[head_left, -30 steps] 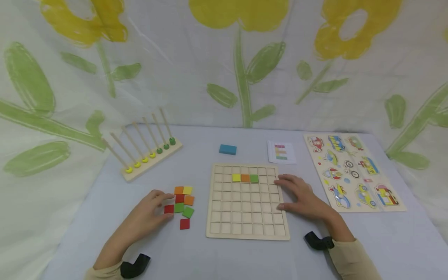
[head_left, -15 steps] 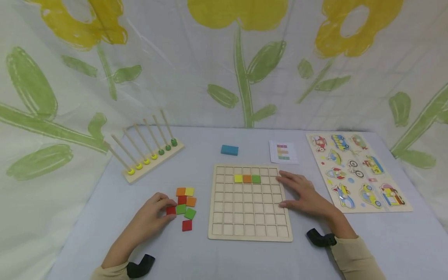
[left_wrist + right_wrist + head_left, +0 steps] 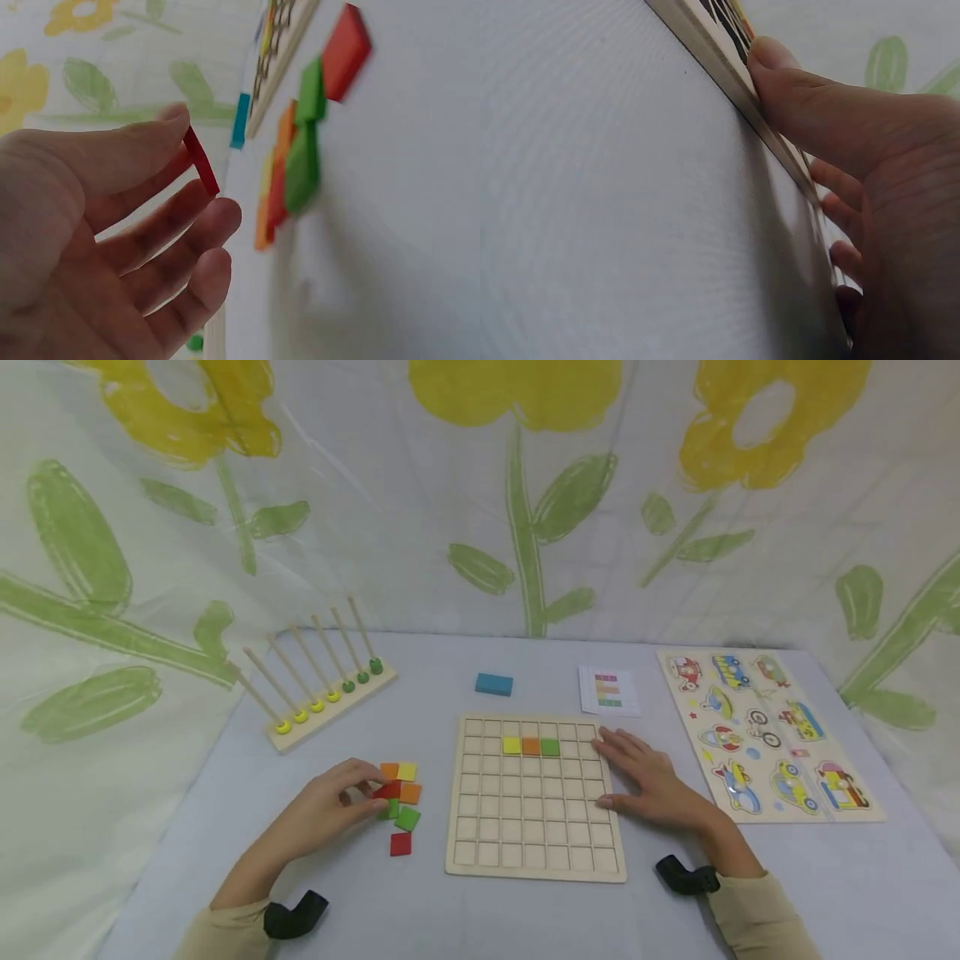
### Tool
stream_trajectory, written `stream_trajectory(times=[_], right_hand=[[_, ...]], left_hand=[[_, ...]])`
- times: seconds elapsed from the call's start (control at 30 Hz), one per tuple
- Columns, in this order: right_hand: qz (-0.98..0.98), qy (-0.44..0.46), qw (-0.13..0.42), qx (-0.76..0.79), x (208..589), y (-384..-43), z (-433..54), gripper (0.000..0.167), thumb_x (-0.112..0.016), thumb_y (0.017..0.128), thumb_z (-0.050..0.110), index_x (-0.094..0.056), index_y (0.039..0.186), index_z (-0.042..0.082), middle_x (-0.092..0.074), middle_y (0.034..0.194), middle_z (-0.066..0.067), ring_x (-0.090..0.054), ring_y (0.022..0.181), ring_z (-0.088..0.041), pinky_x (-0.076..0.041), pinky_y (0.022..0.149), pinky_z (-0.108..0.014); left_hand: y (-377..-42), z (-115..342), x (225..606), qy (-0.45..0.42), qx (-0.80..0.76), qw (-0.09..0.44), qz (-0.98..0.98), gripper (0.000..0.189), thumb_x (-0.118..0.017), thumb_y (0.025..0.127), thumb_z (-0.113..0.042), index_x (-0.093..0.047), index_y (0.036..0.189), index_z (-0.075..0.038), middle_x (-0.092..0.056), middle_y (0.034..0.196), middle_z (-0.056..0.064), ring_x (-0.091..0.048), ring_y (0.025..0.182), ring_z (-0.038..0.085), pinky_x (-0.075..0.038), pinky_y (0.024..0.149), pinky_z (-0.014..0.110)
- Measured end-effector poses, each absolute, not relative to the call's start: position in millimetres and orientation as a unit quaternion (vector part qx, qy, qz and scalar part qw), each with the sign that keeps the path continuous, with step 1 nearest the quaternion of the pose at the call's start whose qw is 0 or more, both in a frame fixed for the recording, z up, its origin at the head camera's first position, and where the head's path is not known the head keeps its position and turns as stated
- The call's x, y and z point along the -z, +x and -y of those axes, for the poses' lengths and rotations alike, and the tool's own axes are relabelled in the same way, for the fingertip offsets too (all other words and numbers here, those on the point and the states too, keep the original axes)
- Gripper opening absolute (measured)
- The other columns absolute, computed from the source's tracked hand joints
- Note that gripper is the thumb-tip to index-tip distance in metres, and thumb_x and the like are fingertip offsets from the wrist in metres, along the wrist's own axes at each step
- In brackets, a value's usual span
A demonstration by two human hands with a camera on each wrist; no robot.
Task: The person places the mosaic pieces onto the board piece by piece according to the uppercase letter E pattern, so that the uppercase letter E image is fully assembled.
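Note:
Between thumb and fingers my left hand (image 3: 326, 810) pinches a red square tile (image 3: 201, 163), lifted off the table as the left wrist view shows. Close beside it lie loose tiles, among them a yellow tile (image 3: 407, 772), an orange tile (image 3: 410, 793), a green tile (image 3: 407, 818) and a red tile (image 3: 401, 844). The wooden grid board (image 3: 510, 873) carries a row of three: yellow (image 3: 512, 746), orange (image 3: 531, 747) and green (image 3: 550, 747). My right hand (image 3: 648, 785) rests at the board's right edge, thumb on the rim and fingers spread.
A wooden peg stand (image 3: 330, 708) with yellow and green beads stands at the back left. Behind the grid board lie a blue block (image 3: 494, 684) and a printed card (image 3: 630, 702) with coloured squares. A vehicle puzzle board (image 3: 742, 739) lies at the right.
My left hand has taken hold of the leftmost red tile and raised it, moving slightly right over the loose tiles. My right hand keeps its place at the board's edge.

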State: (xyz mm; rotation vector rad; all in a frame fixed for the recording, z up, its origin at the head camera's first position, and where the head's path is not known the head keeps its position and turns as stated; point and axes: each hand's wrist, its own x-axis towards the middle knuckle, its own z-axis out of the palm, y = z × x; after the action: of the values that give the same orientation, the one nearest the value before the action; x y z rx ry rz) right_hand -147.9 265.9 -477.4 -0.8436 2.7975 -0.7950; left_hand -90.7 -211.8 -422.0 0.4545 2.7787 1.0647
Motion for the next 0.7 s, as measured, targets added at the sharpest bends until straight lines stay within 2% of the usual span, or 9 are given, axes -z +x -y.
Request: stream_trajectory(times=[0.2, 0.4, 0.7], right_hand=[[-0.922, -0.28, 0.054, 0.264, 476, -146, -265, 0.082, -0.07, 0.082, 0.048, -0.033, 0.15, 0.02, -0.023, 0.158, -0.004, -0.015, 0.145, -0.033, -0.021, 0.099, -0.057], [-0.92, -0.283, 0.059, 0.265, 476, -147, -266, 0.082, -0.069, 0.083, 0.049, -0.032, 0.15, 0.02, -0.023, 0.158, -0.004, -0.015, 0.145, -0.033, -0.021, 0.1, -0.058], [-0.92, -0.281, 0.059, 0.267, 474, -146, -265, 0.082, -0.07, 0.083, 0.048, -0.033, 0.15, 0.019, -0.023, 0.158, -0.005, -0.015, 0.145, -0.033, -0.021, 0.1, -0.058]], left_hand=[[-119, 171, 414, 0.198, -0.351, 0.09, -0.911, 0.031, -0.069, 0.088, -0.024, -0.065, 0.118, -0.016, -0.063, 0.108, -0.009, -0.058, 0.091, 0.009, -0.051, 0.08, 0.029], [-142, 115, 422, 0.238, -0.31, 0.1, -0.915, 0.029, -0.067, 0.09, -0.026, -0.066, 0.115, -0.012, -0.062, 0.102, -0.006, -0.057, 0.088, 0.009, -0.049, 0.076, 0.026], [-165, 64, 435, 0.281, -0.266, 0.099, -0.917, 0.022, -0.066, 0.091, -0.027, -0.067, 0.109, -0.015, -0.054, 0.097, -0.007, -0.052, 0.083, 0.009, -0.046, 0.072, 0.022]])
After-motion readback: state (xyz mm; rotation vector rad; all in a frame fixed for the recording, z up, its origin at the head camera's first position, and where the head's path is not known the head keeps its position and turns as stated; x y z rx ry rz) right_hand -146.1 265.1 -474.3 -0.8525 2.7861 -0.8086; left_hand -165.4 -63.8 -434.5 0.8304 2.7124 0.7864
